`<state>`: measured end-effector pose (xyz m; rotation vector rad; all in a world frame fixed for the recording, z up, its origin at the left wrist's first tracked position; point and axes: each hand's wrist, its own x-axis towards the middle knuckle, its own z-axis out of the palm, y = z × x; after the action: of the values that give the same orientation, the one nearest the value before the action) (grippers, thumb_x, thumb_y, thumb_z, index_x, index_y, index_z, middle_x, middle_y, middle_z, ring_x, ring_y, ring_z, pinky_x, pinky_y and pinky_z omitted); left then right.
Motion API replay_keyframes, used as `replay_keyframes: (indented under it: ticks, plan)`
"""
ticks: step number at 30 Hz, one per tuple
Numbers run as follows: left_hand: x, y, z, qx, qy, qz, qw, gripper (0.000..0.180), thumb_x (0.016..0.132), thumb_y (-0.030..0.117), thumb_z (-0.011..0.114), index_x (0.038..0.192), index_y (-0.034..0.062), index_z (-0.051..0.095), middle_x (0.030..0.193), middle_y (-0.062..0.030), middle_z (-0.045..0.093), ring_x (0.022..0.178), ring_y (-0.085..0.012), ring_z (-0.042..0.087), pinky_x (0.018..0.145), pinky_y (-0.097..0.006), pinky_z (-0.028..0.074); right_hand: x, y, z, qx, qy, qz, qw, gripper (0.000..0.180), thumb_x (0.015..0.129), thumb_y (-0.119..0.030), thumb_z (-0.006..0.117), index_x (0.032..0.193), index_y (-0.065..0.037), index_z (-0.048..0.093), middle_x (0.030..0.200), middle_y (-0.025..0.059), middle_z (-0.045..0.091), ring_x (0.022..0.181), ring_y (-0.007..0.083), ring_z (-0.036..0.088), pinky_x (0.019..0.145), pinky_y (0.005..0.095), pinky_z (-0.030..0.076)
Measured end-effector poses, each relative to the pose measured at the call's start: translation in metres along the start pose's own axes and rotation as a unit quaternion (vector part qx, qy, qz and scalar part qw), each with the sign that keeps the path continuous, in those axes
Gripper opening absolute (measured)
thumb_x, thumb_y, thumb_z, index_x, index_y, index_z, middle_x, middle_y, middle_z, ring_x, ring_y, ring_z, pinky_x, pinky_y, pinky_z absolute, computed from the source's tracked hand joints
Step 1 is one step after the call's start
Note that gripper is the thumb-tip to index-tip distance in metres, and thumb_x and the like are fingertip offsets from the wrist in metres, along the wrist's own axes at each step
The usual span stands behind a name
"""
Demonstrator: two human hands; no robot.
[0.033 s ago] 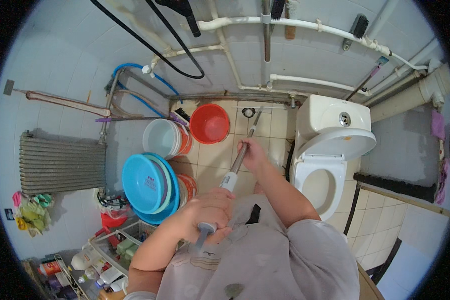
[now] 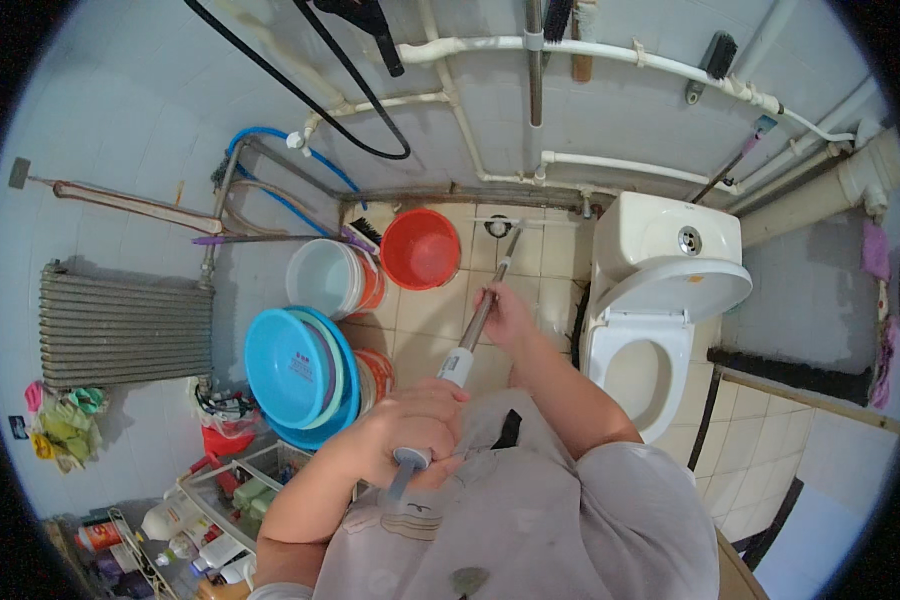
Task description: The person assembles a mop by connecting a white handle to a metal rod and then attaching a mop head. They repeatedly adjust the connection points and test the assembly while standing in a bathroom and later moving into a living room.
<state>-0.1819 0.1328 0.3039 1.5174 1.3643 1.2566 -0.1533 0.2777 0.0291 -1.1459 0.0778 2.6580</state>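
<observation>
A long pole of silver metal and grey-white plastic [image 2: 456,368] slants from my waist down to the floor, ending in a thin pale crossbar [image 2: 535,221] like a floor squeegee's blade. My left hand [image 2: 410,425] is wrapped around its upper grip near my shirt. Further down, the fingers of my right hand [image 2: 507,318] close around the metal tube. The crossbar lies across the round floor drain [image 2: 497,227], close to the far wall. A red bucket [image 2: 420,249] stands just left of the pole's lower end.
A white toilet [image 2: 638,375] with raised lid stands on the right. To the left are a white bucket [image 2: 322,279], stacked blue basins [image 2: 287,366] and a radiator [image 2: 125,328]. Bottles fill a rack [image 2: 185,540] at lower left. White pipes [image 2: 590,45] run along the far wall.
The crossbar has shifted slightly right and nearer to me, so it now crosses the drain. Both hands keep their hold on the pole.
</observation>
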Motion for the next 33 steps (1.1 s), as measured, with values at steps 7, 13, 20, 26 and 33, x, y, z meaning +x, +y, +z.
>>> replay_keyframes:
  ticks: [7,13,20,26,33]
  plan:
    - [-0.005,-0.022,-0.001,-0.031,0.011,0.005,0.999,0.020,0.062,-0.002,0.065,0.062,0.0077,0.048,0.064,-0.0034,0.054,0.062,-0.0218,0.053,0.082,-0.041,0.044,0.023,0.009,-0.042,-0.081,-0.029,0.024,0.996,0.011,0.086,-0.008,0.045,0.081,0.001,0.048,0.072,0.0108,0.054,0.067,0.0223,0.055,0.063,0.0323,0.048]
    - [-0.008,0.002,-0.008,0.001,0.096,0.049,0.994,0.020,0.064,-0.001,0.067,0.065,0.0081,0.049,0.067,-0.0046,0.056,0.060,-0.0220,0.054,0.069,-0.037,0.047,-0.012,0.014,-0.013,-0.147,-0.006,0.056,0.988,0.012,0.087,-0.009,0.050,0.079,0.000,0.050,0.073,0.0104,0.055,0.069,0.0222,0.056,0.068,0.0312,0.049]
    - [-0.011,0.007,-0.013,-0.188,0.131,0.022,0.973,0.017,0.068,0.001,0.066,0.068,0.0058,0.050,0.064,-0.0072,0.055,0.057,-0.0216,0.053,0.057,-0.032,0.046,-0.052,0.033,-0.021,-0.093,0.040,0.061,0.993,0.012,0.086,-0.011,0.057,0.082,-0.001,0.051,0.078,0.0108,0.055,0.074,0.0214,0.056,0.071,0.0315,0.050]
    - [0.004,0.008,0.001,-0.050,0.151,-0.009,0.987,0.015,0.074,-0.002,0.058,0.070,0.0051,0.046,0.066,-0.0054,0.054,0.061,-0.0194,0.052,0.066,-0.033,0.046,-0.023,0.018,-0.052,-0.279,-0.066,-0.033,0.957,0.010,0.084,-0.008,0.055,0.078,-0.001,0.052,0.075,0.0069,0.055,0.067,0.0185,0.056,0.061,0.0294,0.048]
    - [0.003,0.000,-0.002,-0.079,0.217,-0.030,0.973,0.016,0.077,-0.001,0.059,0.073,0.0067,0.046,0.070,-0.0058,0.055,0.067,-0.0181,0.052,0.080,-0.038,0.044,-0.017,0.011,-0.010,-0.231,0.018,0.044,0.972,0.007,0.084,-0.010,0.053,0.080,-0.005,0.054,0.074,0.0052,0.053,0.064,0.0159,0.052,0.059,0.0280,0.048]
